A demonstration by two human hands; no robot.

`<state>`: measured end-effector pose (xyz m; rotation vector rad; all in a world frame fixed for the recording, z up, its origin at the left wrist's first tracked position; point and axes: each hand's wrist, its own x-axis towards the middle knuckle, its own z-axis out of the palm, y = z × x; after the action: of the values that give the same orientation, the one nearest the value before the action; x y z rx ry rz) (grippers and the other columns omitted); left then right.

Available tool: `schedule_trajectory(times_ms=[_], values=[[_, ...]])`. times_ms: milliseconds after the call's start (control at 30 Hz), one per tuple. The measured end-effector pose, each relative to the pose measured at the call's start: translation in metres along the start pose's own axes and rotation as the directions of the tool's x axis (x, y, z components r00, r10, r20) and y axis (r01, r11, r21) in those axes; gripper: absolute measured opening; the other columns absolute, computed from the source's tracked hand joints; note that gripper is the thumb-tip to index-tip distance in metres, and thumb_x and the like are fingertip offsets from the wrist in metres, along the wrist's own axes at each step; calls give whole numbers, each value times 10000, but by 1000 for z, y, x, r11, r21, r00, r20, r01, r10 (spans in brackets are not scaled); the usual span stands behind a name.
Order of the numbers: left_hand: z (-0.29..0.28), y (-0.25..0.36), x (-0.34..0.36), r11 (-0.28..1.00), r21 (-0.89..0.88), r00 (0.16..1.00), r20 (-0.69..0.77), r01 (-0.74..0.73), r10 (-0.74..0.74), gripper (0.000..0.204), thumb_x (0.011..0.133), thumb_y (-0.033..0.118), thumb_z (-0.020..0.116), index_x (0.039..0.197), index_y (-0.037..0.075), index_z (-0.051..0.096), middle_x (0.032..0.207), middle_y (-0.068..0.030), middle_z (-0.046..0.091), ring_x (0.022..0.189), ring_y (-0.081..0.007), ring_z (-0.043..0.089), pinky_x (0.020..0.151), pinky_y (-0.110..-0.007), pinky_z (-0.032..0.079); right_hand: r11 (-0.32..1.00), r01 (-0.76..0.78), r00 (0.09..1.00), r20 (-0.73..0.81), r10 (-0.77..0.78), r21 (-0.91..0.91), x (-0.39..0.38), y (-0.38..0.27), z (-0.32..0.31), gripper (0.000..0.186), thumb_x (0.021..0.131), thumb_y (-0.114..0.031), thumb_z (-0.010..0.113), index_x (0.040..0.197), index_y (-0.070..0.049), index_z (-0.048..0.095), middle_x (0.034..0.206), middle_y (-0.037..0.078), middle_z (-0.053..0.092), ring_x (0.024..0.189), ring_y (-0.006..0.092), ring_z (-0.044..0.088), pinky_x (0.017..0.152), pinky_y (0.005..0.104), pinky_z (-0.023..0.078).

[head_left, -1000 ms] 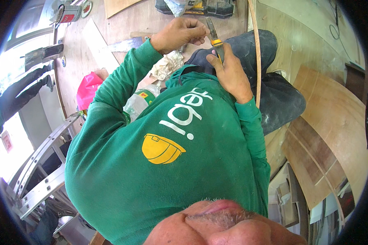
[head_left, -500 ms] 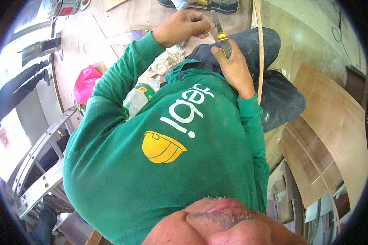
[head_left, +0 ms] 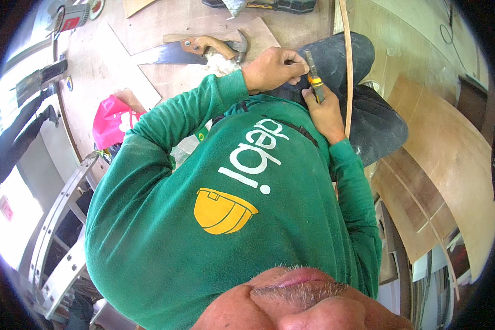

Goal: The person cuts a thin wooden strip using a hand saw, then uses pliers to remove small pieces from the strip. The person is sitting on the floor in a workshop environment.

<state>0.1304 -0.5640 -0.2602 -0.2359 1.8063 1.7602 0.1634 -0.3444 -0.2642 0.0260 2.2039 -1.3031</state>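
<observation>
My right hand [head_left: 325, 114] grips the yellow and dark handle of a utility knife [head_left: 315, 81], its blade pointing away from me. Close to the blade, my left hand [head_left: 276, 70] is closed in a pinch; whatever its fingertips may hold is too small to make out. Both hands are above my lap, in front of my dark trousers [head_left: 335, 55]. A long thin wooden strip [head_left: 349, 66] passes just right of the knife and my right hand.
Beyond my left hand lie a handsaw [head_left: 162, 55], a hammer [head_left: 240, 47] and a crumpled pale cloth [head_left: 221, 65]. A pink bag [head_left: 109, 122] and an aluminium ladder [head_left: 60, 212] are at left, with another person's legs [head_left: 22, 132] behind. Plywood sheets [head_left: 445, 181] lean at right.
Both hands and the knife have shifted toward my body and slightly right, still close together. The saw and hammer on the floor are now more fully in view.
</observation>
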Motion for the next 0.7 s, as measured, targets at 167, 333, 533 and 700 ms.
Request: schedule_trajectory(times_ms=[167, 333, 533, 700], values=[[-9, -14, 4, 994, -91, 997, -47, 61, -65, 292, 1039, 239, 714, 1146, -32, 730, 950, -53, 739, 820, -102, 673, 789, -256, 570, 996, 27, 999, 24, -25, -88, 24, 6, 4, 303, 951, -269, 702, 986, 31, 688, 888, 335, 704, 886, 528, 698, 778, 548, 547], [-21, -24, -13, 987, -126, 992, -68, 102, -111, 261, 1055, 231, 691, 1109, -23, 716, 955, -48, 726, 853, -96, 679, 834, -253, 576, 956, -80, 991, 77, 106, -282, 33, -4, 7, 365, 915, -332, 703, 980, 28, 698, 934, 353, 709, 940, 534, 705, 847, 573, 568], [-44, -55, -19, 920, -314, 969, 0, 234, -247, 240, 1069, 212, 639, 1154, -10, 669, 1010, -42, 656, 910, -126, 688, 846, -252, 583, 802, -65, 954, 198, 225, -594, 46, -48, 0, 403, 924, -328, 672, 1027, 58, 719, 965, 354, 728, 954, 522, 723, 903, 588, 579], [-67, -60, -25, 934, -219, 959, 41, 283, -281, 246, 1066, 210, 632, 1173, -9, 668, 1012, -45, 663, 913, -134, 687, 835, -264, 582, 764, -3, 944, 251, 216, -645, 50, -53, -7, 401, 941, -323, 662, 1049, 60, 719, 969, 355, 732, 942, 526, 726, 898, 595, 577]])
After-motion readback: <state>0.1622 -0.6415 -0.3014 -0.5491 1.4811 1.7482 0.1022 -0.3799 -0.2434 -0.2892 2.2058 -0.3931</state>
